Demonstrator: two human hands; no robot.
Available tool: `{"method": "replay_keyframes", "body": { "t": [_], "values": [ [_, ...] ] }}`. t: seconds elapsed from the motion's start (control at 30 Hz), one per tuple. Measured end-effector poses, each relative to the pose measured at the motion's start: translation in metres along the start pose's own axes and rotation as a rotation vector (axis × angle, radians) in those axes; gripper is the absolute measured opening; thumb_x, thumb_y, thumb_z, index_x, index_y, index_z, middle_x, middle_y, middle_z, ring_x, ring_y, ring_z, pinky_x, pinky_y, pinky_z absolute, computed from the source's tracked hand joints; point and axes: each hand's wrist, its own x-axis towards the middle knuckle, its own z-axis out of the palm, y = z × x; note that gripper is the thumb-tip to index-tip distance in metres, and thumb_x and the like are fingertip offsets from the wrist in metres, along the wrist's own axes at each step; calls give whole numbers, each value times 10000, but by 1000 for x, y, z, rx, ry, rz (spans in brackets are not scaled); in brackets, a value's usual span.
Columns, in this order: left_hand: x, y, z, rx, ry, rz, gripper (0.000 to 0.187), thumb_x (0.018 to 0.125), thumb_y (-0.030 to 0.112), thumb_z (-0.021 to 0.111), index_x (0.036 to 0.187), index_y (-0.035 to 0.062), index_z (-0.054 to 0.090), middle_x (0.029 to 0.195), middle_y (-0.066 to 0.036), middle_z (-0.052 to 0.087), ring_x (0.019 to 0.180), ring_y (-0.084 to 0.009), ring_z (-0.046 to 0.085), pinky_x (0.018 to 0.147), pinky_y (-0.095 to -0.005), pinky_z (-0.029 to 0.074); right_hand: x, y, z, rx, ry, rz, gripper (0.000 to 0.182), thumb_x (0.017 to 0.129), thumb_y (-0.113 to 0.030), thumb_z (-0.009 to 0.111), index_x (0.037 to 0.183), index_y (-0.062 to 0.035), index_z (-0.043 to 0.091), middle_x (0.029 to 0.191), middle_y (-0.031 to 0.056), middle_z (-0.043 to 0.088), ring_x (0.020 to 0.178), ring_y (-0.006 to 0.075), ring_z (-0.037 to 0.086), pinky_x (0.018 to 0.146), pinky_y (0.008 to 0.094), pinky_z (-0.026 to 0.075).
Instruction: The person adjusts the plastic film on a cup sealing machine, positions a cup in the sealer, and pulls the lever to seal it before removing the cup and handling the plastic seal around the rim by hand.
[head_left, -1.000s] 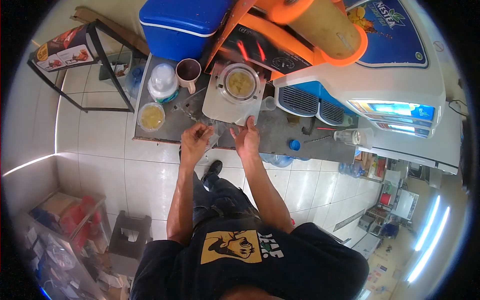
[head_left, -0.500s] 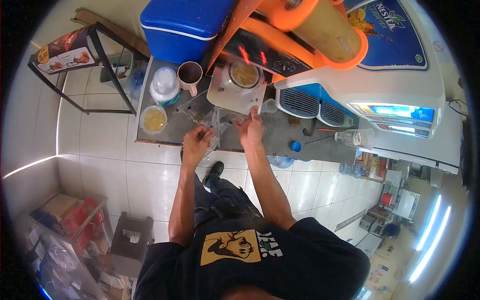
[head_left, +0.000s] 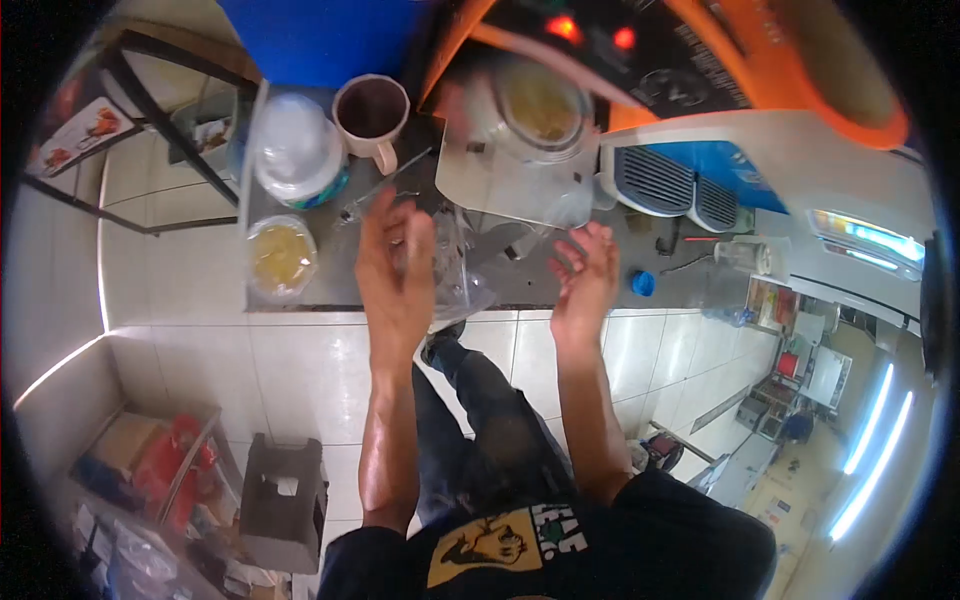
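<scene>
My left hand [head_left: 395, 275] is raised over the front edge of the grey counter, its fingers apart and a little blurred. Beside and partly behind it lies crumpled clear plastic [head_left: 455, 275]. To the right, my right hand [head_left: 585, 290] hovers palm inward with loosely curled, separated fingers and nothing visible in it. Beyond the hands, a clear round container [head_left: 543, 105] with yellowish contents stands on a pale square plate [head_left: 480, 185]. A second container [head_left: 282, 255] of yellow contents, its top covered with clear film, sits at the left front corner.
A brown mug [head_left: 372, 105] and stacked clear plastic lids or cups [head_left: 295, 145] stand at the back left. An orange machine [head_left: 640, 60] with red lights rises behind the plate. Right of it are a drink dispenser's drip trays [head_left: 655, 180] and a blue cap [head_left: 642, 283].
My hands have parted and risen from the clear plastic, and their fingers have spread. The head view has moved closer to the counter.
</scene>
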Motion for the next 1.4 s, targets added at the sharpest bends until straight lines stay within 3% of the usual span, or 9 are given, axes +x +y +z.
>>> {"method": "replay_keyframes", "body": {
  "t": [0.2, 0.27, 0.6, 0.67, 1.07, 1.2, 1.27, 1.3, 1.4],
  "values": [
    [30, -15, 37, -488, -61, -99, 375, 1035, 334, 506, 1096, -15, 626, 848, -48, 648, 680, -90, 574, 649, -242, 486, 11, 10, 9, 293, -270, -96, 370, 1025, -434, 474, 1211, -119, 527, 1024, 33, 629, 937, 201, 603, 905, 428, 480],
    [30, -14, 39, -406, -92, -62, 360, 1032, 333, 515, 959, -2, 622, 747, -10, 607, 619, -59, 512, 587, -230, 448, 15, 10, 14, 346, -351, -153, 358, 1026, -429, 474, 1184, -117, 551, 1036, 39, 635, 988, 206, 609, 935, 465, 475],
    [24, -12, 32, -359, -68, -53, 337, 1023, 308, 534, 930, 2, 640, 744, 7, 586, 647, -69, 498, 606, -230, 403, 6, 0, 12, 357, -361, 84, 416, 979, -474, 556, 1051, -64, 563, 1013, 93, 631, 966, 236, 616, 837, 439, 500],
    [21, -10, 33, -278, -141, -25, 358, 1019, 321, 542, 923, -7, 648, 743, 3, 594, 652, -71, 504, 614, -229, 401, 9, 7, 5, 292, -456, 129, 437, 1027, -452, 452, 1141, -42, 554, 1018, 124, 663, 950, 240, 646, 877, 437, 503],
    [33, -4, 46, -321, -126, -34, 334, 1012, 245, 564, 773, 12, 582, 638, 30, 511, 598, -21, 397, 524, -222, 295, 32, -1, 22, 346, -435, -59, 294, 1006, -309, 551, 1088, -28, 563, 970, 107, 670, 811, 234, 666, 798, 412, 546],
    [39, -11, 47, -316, -133, -24, 332, 1008, 247, 569, 775, 12, 578, 633, 33, 507, 592, -23, 397, 520, -223, 299, 42, 0, 24, 343, -429, -49, 295, 1014, -309, 531, 1089, -25, 560, 968, 116, 672, 817, 238, 667, 790, 405, 550],
    [42, -11, 46, -250, -159, -36, 351, 1005, 321, 570, 901, 0, 666, 756, -6, 634, 682, -61, 549, 651, -236, 470, 42, -2, 27, 334, -414, -56, 283, 1023, -297, 509, 1084, -24, 557, 961, 123, 670, 815, 243, 667, 788, 398, 553],
    [43, -11, 46, -257, -153, -49, 351, 1005, 321, 570, 901, 0, 666, 756, -6, 634, 682, -61, 549, 651, -236, 470, 41, -2, 26, 319, -413, -52, 283, 1023, -297, 509, 1084, -24, 557, 961, 123, 670, 815, 243, 667, 788, 398, 553],
    [44, -11, 49, -278, -105, -13, 324, 1001, 237, 572, 783, -2, 570, 614, 14, 493, 583, -37, 444, 523, -234, 351, 35, -10, 16, 205, -464, 51, 368, 1045, -347, 441, 1124, -12, 573, 983, 144, 676, 836, 223, 660, 791, 381, 543]
  ]
}}
